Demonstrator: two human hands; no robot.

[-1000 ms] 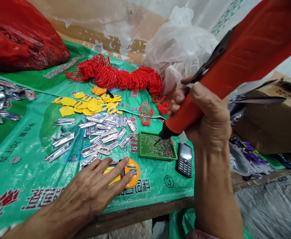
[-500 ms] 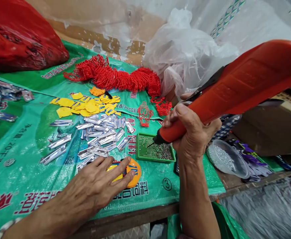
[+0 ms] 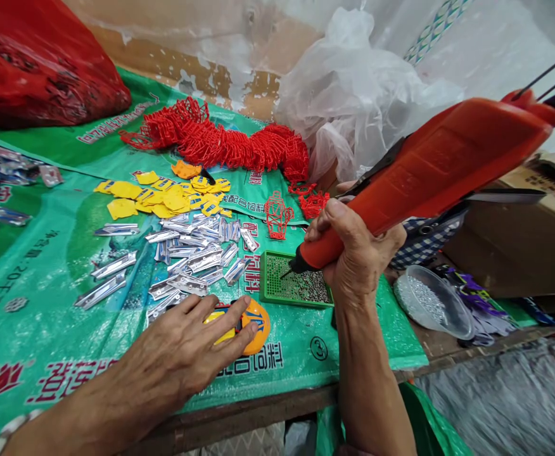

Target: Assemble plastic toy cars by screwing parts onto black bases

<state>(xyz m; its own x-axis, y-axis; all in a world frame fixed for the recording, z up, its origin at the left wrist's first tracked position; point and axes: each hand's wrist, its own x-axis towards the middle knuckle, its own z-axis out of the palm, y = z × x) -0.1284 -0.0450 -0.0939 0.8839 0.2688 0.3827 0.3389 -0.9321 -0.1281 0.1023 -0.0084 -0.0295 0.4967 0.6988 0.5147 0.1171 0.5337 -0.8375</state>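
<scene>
Red bag [image 3: 44,63], clear plastic bag [image 3: 353,82]

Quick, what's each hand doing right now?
Left hand: open, lying flat on the orange and yellow piece.
Right hand: closed around the red screwdriver, its tip over the green tray.

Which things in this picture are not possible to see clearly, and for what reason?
Head view only.
1. Orange and yellow piece: mostly covered by the left hand; its shape is hidden.
2. Bit tip of the orange screwdriver, held in the right hand: too small to tell whether it touches the green tray or carries a screw.
3. Red bag: cut off by the top and left edges.
</scene>
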